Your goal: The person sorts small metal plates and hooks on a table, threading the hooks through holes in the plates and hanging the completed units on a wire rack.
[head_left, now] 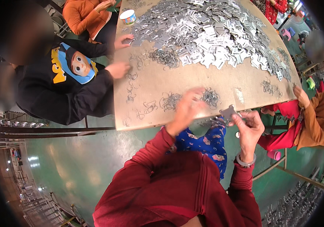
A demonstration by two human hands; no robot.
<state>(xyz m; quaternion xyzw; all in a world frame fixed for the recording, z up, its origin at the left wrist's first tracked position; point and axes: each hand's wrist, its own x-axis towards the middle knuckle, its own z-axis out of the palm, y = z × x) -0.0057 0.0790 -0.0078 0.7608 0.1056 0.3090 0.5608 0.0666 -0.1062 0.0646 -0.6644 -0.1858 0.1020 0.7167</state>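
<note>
My right hand [248, 126] pinches a small flat grey metal plate [228, 112] with notched edges, just past the near edge of the table. A bracelet circles that wrist. Motion smears my left hand [187, 109], which reaches over the table between two small piles of bent wire clips. Its fingertips are beside the right-hand pile of wire clips [210, 98]; whether they hold one cannot be made out. The other pile of wire clips [170, 102] lies to its left. Several dark pieces below the table edge, between my hands, are partly hidden.
A big heap of metal plates [207, 34] covers the far part of the brown-topped table [147, 117]. More wire clips [164, 58] lie farther off. A round tub [128, 17] stands far left. Co-workers sit at left and right, a black sleeve [67, 102] nearest on the left.
</note>
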